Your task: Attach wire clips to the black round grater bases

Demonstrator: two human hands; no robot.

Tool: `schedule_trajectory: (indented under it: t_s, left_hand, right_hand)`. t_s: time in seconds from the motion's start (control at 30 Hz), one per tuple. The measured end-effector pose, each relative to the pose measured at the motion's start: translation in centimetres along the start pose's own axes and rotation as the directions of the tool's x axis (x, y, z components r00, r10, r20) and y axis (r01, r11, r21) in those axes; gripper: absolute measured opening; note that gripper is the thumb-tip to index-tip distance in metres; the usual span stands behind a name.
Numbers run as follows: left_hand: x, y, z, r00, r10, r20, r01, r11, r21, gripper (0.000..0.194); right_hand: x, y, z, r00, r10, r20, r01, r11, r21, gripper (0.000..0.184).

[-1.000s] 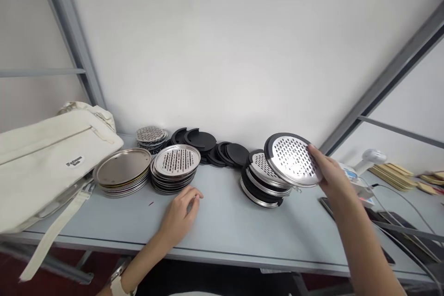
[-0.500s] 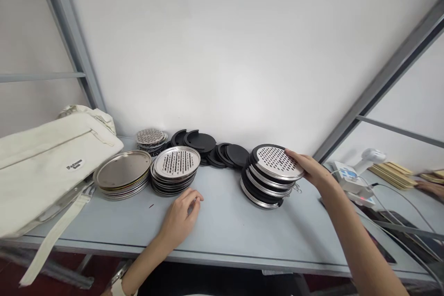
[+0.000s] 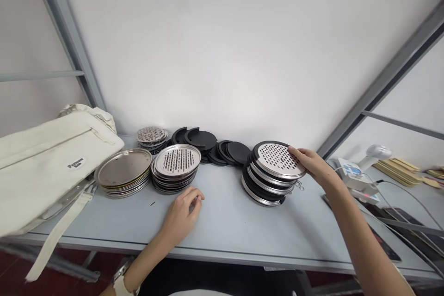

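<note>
My right hand [image 3: 314, 166] grips the right edge of a round grater plate [image 3: 279, 159], silvery with rows of dark slots and a black rim. This plate tops a leaning stack of black and metal discs [image 3: 265, 194]. My left hand [image 3: 185, 212] rests on the table, fingers loosely curled and apart from the thumb, with nothing visible in it. Just beyond it stands a pile of slotted metal discs [image 3: 176, 159]. Left of that pile is a stack of plain round metal plates [image 3: 123, 166].
Black round covers [image 3: 201, 141] and perforated discs [image 3: 151, 134] lie along the wall. A cream bag [image 3: 45, 162] occupies the left end, its strap over the table edge. On the right are a white handheld device [image 3: 376, 153], cables, wooden boards [image 3: 398, 171] and a phone [image 3: 385, 243].
The view has shifted slightly. My right hand stays at the edge of the top grater plate, and my left hand keeps its place. Another person's hand at the far right has left view.
</note>
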State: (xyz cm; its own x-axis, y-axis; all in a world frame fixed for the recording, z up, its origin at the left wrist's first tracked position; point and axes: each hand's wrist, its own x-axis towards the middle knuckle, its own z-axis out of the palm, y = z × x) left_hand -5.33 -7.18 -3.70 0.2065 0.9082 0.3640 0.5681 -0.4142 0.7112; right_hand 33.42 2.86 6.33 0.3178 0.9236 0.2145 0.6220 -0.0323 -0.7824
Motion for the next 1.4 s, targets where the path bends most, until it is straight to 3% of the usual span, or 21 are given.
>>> schedule_trajectory:
  t_s: [0.17,0.47,0.87,1.03,1.13,1.4]
  left_hand:
    - [0.0,0.0,0.0,1.000,-0.008,0.013,0.008,1.000,0.010,0.019]
    - [0.1,0.1,-0.1,1.000,-0.012,0.028,0.011,1.000,0.022,0.020]
    - [0.1,0.0,0.1,0.999,-0.012,0.038,0.011,1.000,0.017,0.020]
    - [0.1,0.0,0.0,0.999,-0.007,0.043,0.006,1.000,0.022,0.019]
    - [0.1,-0.1,0.0,0.999,-0.006,0.038,0.005,1.000,0.026,0.020]
    - [0.0,-0.1,0.0,0.999,0.003,0.038,-0.005,0.999,0.033,0.020]
  right_hand:
    - [-0.1,-0.3,0.1,0.997,0.071,0.027,-0.068,0.993,-0.098,0.035]
    - [-0.6,-1.8,0.9,0.999,-0.020,-0.033,0.006,0.923,-0.385,0.035]
    - [-2.2,-1.7,1.7,0.983,-0.175,-0.060,0.119,0.847,-0.518,0.046]
    - [-2.6,-2.1,2.7,0.975,-0.159,-0.155,0.021,0.761,-0.649,0.046]
    - [-2.7,-2.7,3.1,0.978,-0.122,-0.169,-0.015,0.768,-0.640,0.045]
    - [-1.9,-1.8,3.4,0.970,-0.183,-0.162,0.079,0.862,-0.501,0.043]
